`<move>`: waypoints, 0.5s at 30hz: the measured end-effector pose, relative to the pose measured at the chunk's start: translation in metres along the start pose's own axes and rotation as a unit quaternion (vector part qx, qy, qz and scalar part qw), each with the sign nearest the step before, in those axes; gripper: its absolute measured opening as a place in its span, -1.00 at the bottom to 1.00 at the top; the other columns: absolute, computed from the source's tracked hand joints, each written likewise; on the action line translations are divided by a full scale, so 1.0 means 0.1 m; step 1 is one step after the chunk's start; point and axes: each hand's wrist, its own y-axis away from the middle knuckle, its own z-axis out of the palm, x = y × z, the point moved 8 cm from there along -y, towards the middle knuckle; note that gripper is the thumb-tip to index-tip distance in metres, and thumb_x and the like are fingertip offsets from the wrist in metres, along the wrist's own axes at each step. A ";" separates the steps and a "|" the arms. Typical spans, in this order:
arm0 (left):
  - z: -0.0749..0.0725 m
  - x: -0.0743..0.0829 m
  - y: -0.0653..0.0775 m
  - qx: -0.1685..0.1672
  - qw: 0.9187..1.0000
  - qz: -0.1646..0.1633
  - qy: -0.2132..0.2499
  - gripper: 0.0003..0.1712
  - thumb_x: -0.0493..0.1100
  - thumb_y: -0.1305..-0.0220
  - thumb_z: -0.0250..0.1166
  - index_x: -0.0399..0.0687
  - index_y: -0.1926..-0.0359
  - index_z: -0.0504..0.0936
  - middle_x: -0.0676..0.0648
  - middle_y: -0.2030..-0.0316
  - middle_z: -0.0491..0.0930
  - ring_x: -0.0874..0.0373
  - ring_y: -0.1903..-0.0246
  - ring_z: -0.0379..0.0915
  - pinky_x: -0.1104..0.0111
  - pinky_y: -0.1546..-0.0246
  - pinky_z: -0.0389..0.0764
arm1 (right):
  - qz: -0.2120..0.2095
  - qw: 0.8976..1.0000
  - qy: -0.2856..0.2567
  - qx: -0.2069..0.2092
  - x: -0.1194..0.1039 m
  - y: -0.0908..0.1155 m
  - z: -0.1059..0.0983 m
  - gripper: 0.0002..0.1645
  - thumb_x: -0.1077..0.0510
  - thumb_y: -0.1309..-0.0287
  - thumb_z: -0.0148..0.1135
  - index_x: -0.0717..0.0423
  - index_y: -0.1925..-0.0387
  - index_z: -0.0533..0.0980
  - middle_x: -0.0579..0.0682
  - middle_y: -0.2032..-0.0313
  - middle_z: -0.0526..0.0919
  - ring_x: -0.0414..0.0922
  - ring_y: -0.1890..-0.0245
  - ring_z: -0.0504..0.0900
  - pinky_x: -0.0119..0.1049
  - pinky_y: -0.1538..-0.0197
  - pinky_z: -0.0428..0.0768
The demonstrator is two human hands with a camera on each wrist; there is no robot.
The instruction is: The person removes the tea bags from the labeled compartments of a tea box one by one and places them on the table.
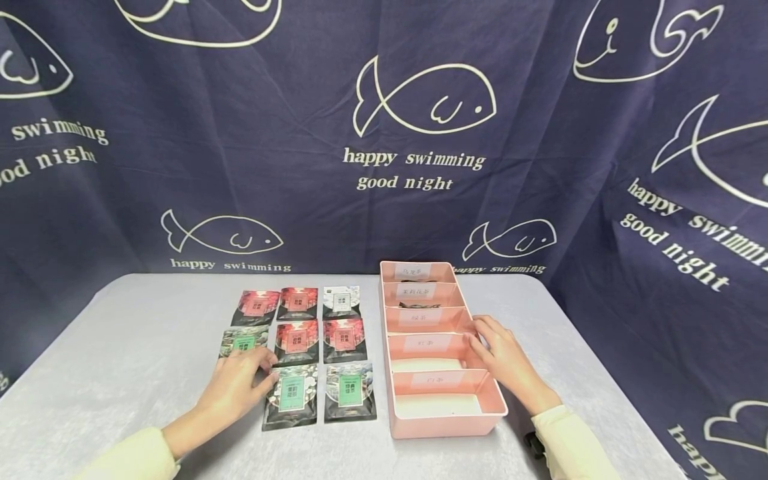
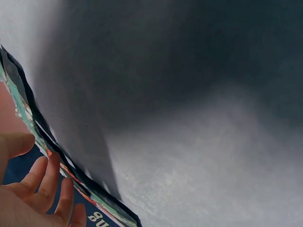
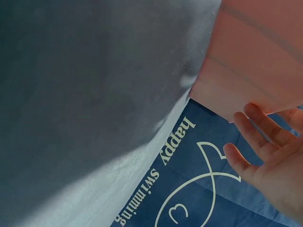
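Observation:
Over the left packets is my left hand [image 1: 240, 371], its thumb and fingers spread apart. A green-labelled tea packet [image 1: 245, 339] lies partly hidden beneath its fingers. Just beside the thumb is a jasmine-patterned green tea packet [image 1: 291, 396]; whether the hand touches either I cannot tell. My right hand [image 1: 505, 352] rests at the right rim of a long pink divided box [image 1: 444, 427], with loose, slightly bent fingers. In the right wrist view, these fingers [image 3: 265, 132] appear beside the pink outer wall [image 3: 255, 56].
Red packets [image 1: 298, 342] and a white packet [image 1: 341, 302] lie in rows left of the box, with another green packet [image 1: 350, 393] in front. Paper labels [image 1: 414, 271] mark the box compartments; dark packets [image 1: 420, 306] sit in the far ones. A dark printed curtain [image 1: 324, 200] hangs behind.

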 end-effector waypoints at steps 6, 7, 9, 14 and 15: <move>-0.02 0.02 -0.01 0.009 1.000 0.023 -0.020 -0.75 -0.12 0.05 0.38 0.03 0.28 0.57 0.09 0.39 0.60 0.14 0.34 0.38 0.18 0.25 0.35 | 0.003 1.000 0.001 -0.001 0.00 0.00 0.00 -0.75 0.21 -0.10 0.10 0.27 0.20 0.50 0.18 0.13 0.54 0.11 0.07 0.52 0.05 0.12 0.43; -0.03 0.03 -0.01 0.012 0.999 0.028 -0.022 -0.75 -0.11 0.05 0.38 0.03 0.28 0.56 0.09 0.39 0.60 0.13 0.33 0.39 0.17 0.23 0.35 | 0.002 1.000 0.001 -0.001 0.00 0.00 0.00 -0.75 0.21 -0.10 0.09 0.26 0.20 0.50 0.18 0.13 0.54 0.11 0.07 0.52 0.05 0.12 0.43; -0.04 0.06 -0.02 0.018 0.999 0.038 -0.027 -0.74 -0.11 0.05 0.38 0.02 0.28 0.56 0.07 0.37 0.60 0.09 0.30 0.41 0.14 0.20 0.37 | 0.003 1.000 0.001 -0.002 0.00 0.00 0.00 -0.76 0.21 -0.10 0.09 0.26 0.20 0.50 0.17 0.13 0.55 0.11 0.08 0.52 0.05 0.13 0.43; -0.07 0.19 -0.07 0.029 0.996 0.065 -0.045 -0.68 -0.08 0.01 0.35 -0.07 0.21 0.55 -0.05 0.27 0.61 -0.07 0.17 0.45 0.00 0.10 0.38 | 0.004 1.000 -0.002 -0.002 0.00 0.00 0.00 -0.76 0.21 -0.10 0.09 0.25 0.20 0.51 0.18 0.13 0.55 0.11 0.08 0.53 0.05 0.13 0.43; -0.07 0.21 -0.09 0.029 0.996 0.069 -0.050 -0.67 -0.08 0.00 0.34 -0.09 0.19 0.55 -0.06 0.26 0.61 -0.08 0.15 0.45 0.00 0.09 0.38 | 0.005 1.000 -0.002 -0.002 0.00 0.00 0.00 -0.76 0.21 -0.10 0.09 0.25 0.20 0.51 0.18 0.12 0.55 0.11 0.08 0.53 0.05 0.13 0.43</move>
